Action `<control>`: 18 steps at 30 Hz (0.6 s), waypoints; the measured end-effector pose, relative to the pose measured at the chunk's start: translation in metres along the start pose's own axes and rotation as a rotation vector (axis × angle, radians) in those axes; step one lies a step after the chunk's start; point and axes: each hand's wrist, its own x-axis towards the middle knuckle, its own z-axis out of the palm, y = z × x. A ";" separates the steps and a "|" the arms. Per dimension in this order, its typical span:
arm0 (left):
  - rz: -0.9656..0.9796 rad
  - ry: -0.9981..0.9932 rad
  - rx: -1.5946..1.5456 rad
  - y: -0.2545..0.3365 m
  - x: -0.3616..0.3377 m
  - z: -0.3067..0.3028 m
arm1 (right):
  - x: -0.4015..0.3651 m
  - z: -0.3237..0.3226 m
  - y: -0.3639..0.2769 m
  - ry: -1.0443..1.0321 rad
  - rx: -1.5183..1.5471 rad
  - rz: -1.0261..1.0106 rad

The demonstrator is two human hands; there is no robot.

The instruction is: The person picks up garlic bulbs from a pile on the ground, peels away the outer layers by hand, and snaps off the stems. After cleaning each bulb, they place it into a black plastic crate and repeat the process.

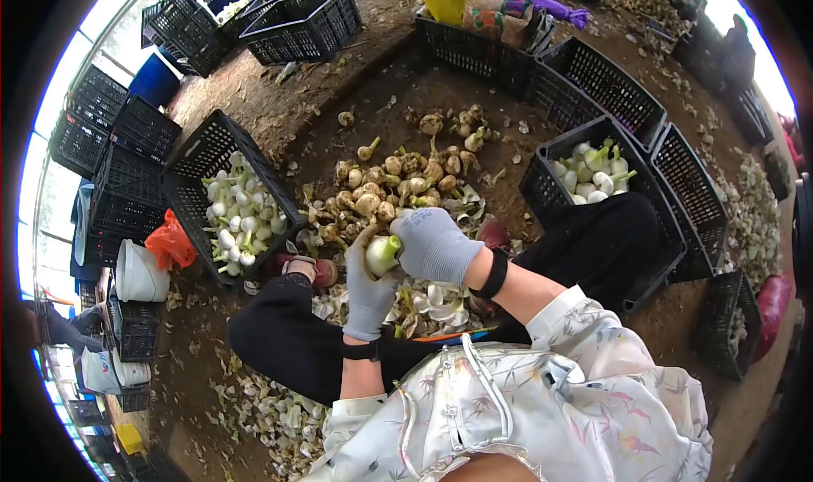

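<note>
My left hand (370, 287), in a grey glove, is closed around a white bulb (383, 255) with a short green stem stub, like fresh garlic. Close against the bulb's right side is my gloved right hand (436, 243), its fingers curled in; what they hold, if anything, is hidden. Just beyond both hands lies a pile of unpeeled brown-skinned bulbs (367, 203). Peeled skins (440, 306) are scattered on the ground between my legs.
To the left, a black crate (181, 170) holds peeled white bulbs (246, 215). Another crate (535, 177) with white bulbs stands by my right knee. More black crates (603, 80) line the right and back. An orange bag (172, 241) and white bucket (141, 272) sit at left.
</note>
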 end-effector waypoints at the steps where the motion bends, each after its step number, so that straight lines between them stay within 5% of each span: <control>1: -0.031 -0.054 -0.058 0.000 0.000 -0.001 | 0.001 0.002 0.002 0.025 -0.015 0.007; 4: -0.158 0.010 -0.438 0.001 0.001 -0.004 | 0.009 0.013 0.021 0.180 0.266 0.042; 8: -0.151 0.224 -0.646 0.004 0.003 0.005 | 0.006 0.017 0.018 0.099 0.722 0.203; 13: -0.223 0.414 -0.589 -0.004 0.007 0.004 | -0.001 0.039 0.009 0.214 0.515 0.059; 18: -0.124 0.319 -0.664 0.000 0.004 -0.008 | 0.019 0.062 0.060 0.429 0.328 0.387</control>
